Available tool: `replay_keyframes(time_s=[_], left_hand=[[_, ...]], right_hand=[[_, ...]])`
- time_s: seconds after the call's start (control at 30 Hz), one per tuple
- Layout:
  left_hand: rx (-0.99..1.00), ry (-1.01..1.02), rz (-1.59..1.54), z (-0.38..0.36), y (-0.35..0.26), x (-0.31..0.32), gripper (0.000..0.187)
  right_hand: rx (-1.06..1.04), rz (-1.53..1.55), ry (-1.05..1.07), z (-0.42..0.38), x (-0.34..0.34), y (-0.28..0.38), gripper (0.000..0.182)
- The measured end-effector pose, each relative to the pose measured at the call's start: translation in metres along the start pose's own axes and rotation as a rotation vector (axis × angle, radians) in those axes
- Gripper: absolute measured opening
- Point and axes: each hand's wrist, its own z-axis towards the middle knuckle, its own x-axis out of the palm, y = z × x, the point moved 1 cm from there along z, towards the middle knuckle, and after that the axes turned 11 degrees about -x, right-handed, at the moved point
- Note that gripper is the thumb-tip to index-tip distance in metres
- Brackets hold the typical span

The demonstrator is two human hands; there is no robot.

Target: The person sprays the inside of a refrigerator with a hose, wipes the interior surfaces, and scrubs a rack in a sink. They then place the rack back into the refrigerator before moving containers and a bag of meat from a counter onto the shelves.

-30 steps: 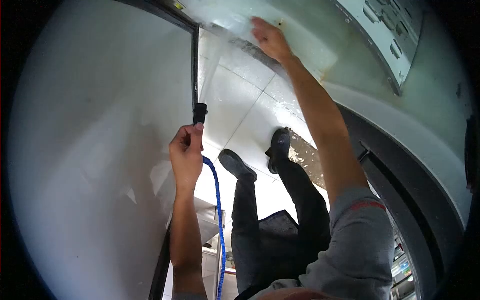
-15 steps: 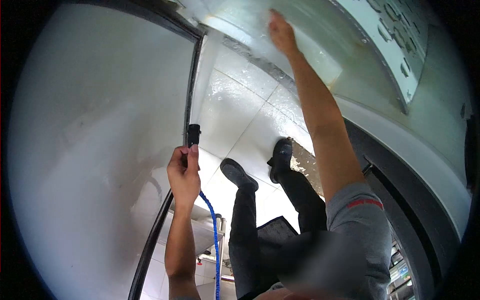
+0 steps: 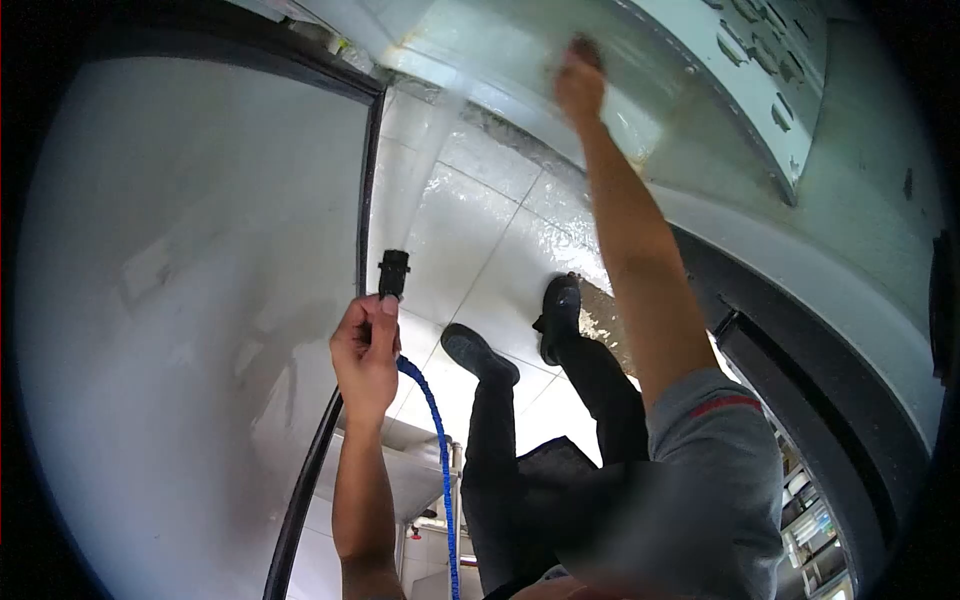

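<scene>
My left hand [image 3: 365, 350] is closed around a black spray nozzle [image 3: 393, 273] at the end of a blue hose [image 3: 443, 470]. A faint jet of water [image 3: 428, 165] shoots from the nozzle towards the lower wall of a pale, wet cabinet interior [image 3: 480, 50]. My right arm reaches into that interior. There my right hand [image 3: 580, 92] is blurred and looks closed, with a small dark thing [image 3: 586, 52] at its fingers that I cannot make out.
A large pale door [image 3: 200, 300] with a black edge seal stands open on the left. Wet floor tiles [image 3: 460, 200] lie below, under my black shoes [image 3: 480, 352]. A slotted white panel [image 3: 740, 80] hangs at upper right. A metal shelf [image 3: 395, 465] stands behind the hose.
My right hand has shifted slightly right and down along the interior, and a dark thing shows at its fingers. The nozzle has turned a little, and its water jet is now visible.
</scene>
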Motion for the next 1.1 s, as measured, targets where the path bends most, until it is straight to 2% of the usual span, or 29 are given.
replay_keyframes(time_s=[0.03,0.07,0.1,0.17,0.23,0.3,0.37,0.4,0.47,0.53,0.6,0.67,0.7,0.77,0.8,0.87,0.93,1.0,1.07,1.1], left_hand=[[0.009,-0.009,-0.031,0.003,-0.005,0.004,0.025],[0.023,-0.023,-0.028,0.005,-0.013,0.006,0.025],[0.028,-0.016,-0.033,0.009,-0.019,0.009,0.025],[0.081,-0.052,-0.042,0.018,-0.032,0.011,0.026],[0.048,-0.045,-0.112,0.023,-0.049,0.013,0.026],[0.035,-0.052,-0.141,0.029,-0.056,0.015,0.027],[0.007,-0.050,-0.141,0.035,-0.062,0.015,0.027],[-0.021,-0.050,-0.135,0.037,-0.062,0.015,0.027],[-0.023,-0.056,-0.111,0.038,-0.060,0.017,0.028],[-0.015,-0.064,-0.093,0.042,-0.058,0.019,0.029],[0.019,-0.079,-0.139,0.045,-0.052,0.023,0.028],[0.005,-0.076,-0.165,0.046,-0.053,0.023,0.027],[0.000,-0.075,-0.193,0.046,-0.055,0.023,0.027],[0.006,-0.083,-0.177,0.042,-0.060,0.024,0.027],[0.003,-0.097,-0.151,0.040,-0.062,0.023,0.027],[-0.008,-0.080,-0.158,0.041,-0.063,0.018,0.027],[-0.021,-0.067,-0.163,0.041,-0.063,0.013,0.026],[-0.019,-0.080,-0.167,0.042,-0.062,0.011,0.027],[-0.019,-0.091,-0.155,0.042,-0.064,0.014,0.028],[-0.024,-0.087,-0.153,0.042,-0.063,0.016,0.028]], right_hand=[[-0.048,-0.038,0.087,0.008,0.012,0.016,0.026],[-0.293,-0.017,0.025,0.017,0.001,0.044,0.030],[-0.402,0.097,-0.011,0.013,0.006,0.051,0.029],[-0.292,0.456,0.185,-0.001,-0.006,0.057,0.025],[-0.344,0.232,0.050,-0.018,-0.034,0.042,0.023],[0.073,-0.164,0.229,-0.017,-0.062,-0.002,0.021],[0.184,-0.595,-0.122,-0.012,-0.067,-0.027,0.023],[0.184,-0.586,-0.119,-0.004,-0.056,-0.038,0.023],[0.248,-0.606,-0.290,0.012,-0.040,-0.047,0.027],[0.197,-0.181,0.059,0.036,-0.035,-0.019,0.033],[-0.070,-0.135,-0.079,0.050,0.015,-0.022,0.040],[-0.210,-0.156,-0.090,0.048,0.030,0.007,0.042],[-0.190,-0.108,-0.102,0.048,0.029,0.023,0.035],[-0.175,0.219,0.301,0.039,0.010,0.036,0.032],[-0.173,0.214,0.303,0.030,-0.002,0.041,0.032],[-0.303,0.617,0.262,0.011,-0.018,0.045,0.028],[0.020,0.122,0.121,0.013,-0.057,0.025,0.025],[0.455,-0.333,0.194,0.026,-0.105,0.012,0.028],[0.447,-0.387,0.187,0.028,-0.088,-0.002,0.029],[0.331,-0.389,0.118,0.029,-0.066,-0.013,0.030]])
